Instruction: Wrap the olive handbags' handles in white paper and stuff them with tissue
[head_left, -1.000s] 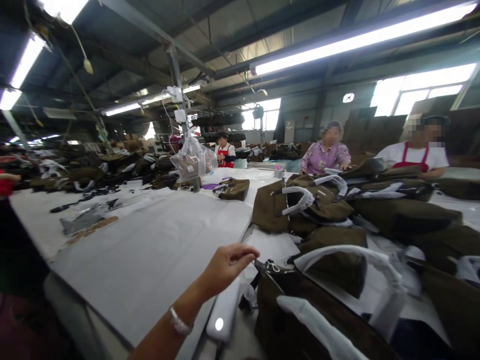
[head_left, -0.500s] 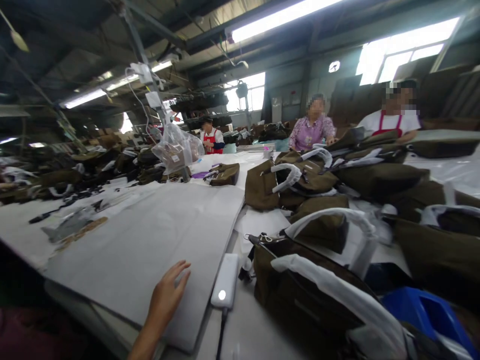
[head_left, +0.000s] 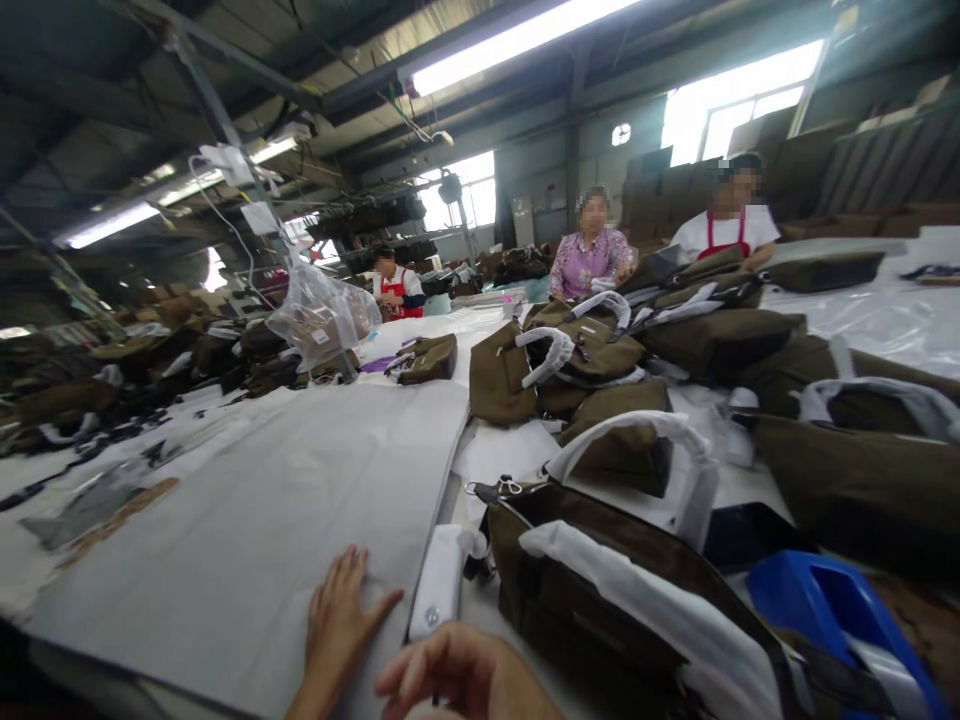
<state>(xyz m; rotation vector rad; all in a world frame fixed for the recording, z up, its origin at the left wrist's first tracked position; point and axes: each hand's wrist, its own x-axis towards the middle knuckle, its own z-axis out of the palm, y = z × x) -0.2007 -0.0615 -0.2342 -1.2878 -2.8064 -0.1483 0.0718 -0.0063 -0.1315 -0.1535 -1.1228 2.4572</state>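
My left hand (head_left: 341,625) is open, palm down, with its fingers and thumb spread over the large white sheet (head_left: 247,500) on the table. My right hand (head_left: 469,672) reaches in at the bottom edge, fingers loosely bent and nothing seen in them; its underside is hidden. Just beyond it lies a white power bank (head_left: 437,580), its lower end and cable partly covered by the hand. To the right of the power bank stands an olive-brown handbag (head_left: 600,610) with its top unzipped and white wrapping round its handles.
More olive-brown handbags (head_left: 506,375) lie piled at the right and back. A blue tape dispenser (head_left: 832,610) is at lower right. A clear plastic bag (head_left: 322,315) hangs on a metal post. Several co-workers, including one in a purple apron (head_left: 592,265), are across the table.
My right hand has come into view at the bottom. My left hand has shifted slightly down and its fingers are spread wider. The whole view has turned a little to the right.
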